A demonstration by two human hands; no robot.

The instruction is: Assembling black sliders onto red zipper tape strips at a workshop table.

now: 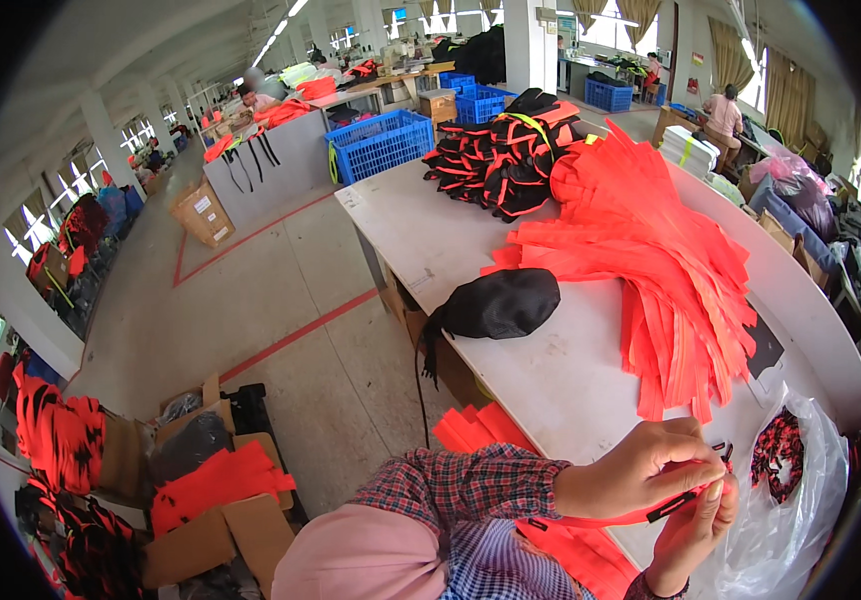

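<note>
Orange-red flat fabric strip (619, 520) is running lengthwise leftward from the pinching right hand (693, 537), passing below the left hand (639, 472), whose grip is pinching a small dark piece (727, 453).

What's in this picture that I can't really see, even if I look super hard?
In the head view:
- The end of the orange strip: covered by fingers of the left hand and right hand.
- What, if anything, is inside the black cloth bundle: its own cloth hides it.
- Most of the right sleeve: cut off by the lower edge.
- The seated far worker's hands: too small.
</note>
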